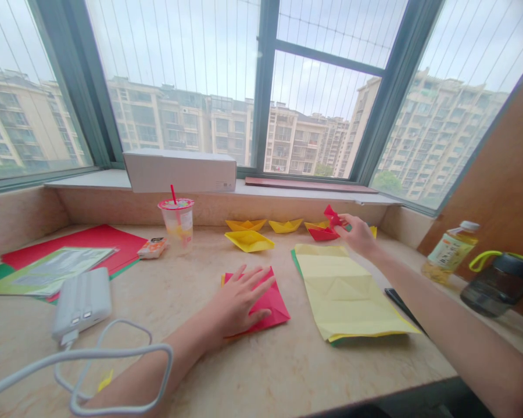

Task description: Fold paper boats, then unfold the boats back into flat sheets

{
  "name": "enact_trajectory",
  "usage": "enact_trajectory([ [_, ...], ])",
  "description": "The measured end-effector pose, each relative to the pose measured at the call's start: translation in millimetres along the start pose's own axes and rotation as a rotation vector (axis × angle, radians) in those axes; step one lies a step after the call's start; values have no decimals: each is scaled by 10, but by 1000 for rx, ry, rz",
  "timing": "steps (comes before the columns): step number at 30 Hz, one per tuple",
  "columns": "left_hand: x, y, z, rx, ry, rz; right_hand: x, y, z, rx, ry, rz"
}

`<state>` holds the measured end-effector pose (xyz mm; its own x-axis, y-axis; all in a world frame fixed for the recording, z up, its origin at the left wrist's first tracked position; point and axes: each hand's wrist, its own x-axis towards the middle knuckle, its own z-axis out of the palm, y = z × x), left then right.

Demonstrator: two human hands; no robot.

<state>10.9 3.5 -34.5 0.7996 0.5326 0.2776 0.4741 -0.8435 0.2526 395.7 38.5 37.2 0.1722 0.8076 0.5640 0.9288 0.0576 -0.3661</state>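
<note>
Red paper boat (326, 227) pinched by R hand (358, 235), L hand (237, 302) flat, open on red sheet (275, 305)

Left hand (237, 302) lies flat over the red folded paper (273, 305), hiding its left half; a yellow edge pokes out behind the hand, shape unclear. Right hand (358, 235) covers part of the red paper boat (325, 232), so the grip can't be read. Right of that boat, a yellow boat (373, 231) is mostly hidden by the hand. Dark flat object (398, 305) is partly under the yellow sheet (346, 290) and the forearm. White cable (113, 354) runs off the left edge. Bottle (448, 252) label is unreadable.
</note>
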Motion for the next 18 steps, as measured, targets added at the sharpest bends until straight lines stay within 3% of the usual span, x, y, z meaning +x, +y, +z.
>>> enact_trajectory([
  [4, 22, -17, -43, -76, 362, -110, -567, -1050, 151, 541, -171, -299],
  [8, -11, -55, -116, -217, 552, -150, -1024, -1768, 307, 1084, -509, -316],
  [12, -23, 2, -192, -394, 629, -219, -1153, -1896, 475, 1300, -551, -207],
  [18, 39, 101, -171, -759, 663, -357, -1131, -1594, 587, 1259, -374, -66],
])
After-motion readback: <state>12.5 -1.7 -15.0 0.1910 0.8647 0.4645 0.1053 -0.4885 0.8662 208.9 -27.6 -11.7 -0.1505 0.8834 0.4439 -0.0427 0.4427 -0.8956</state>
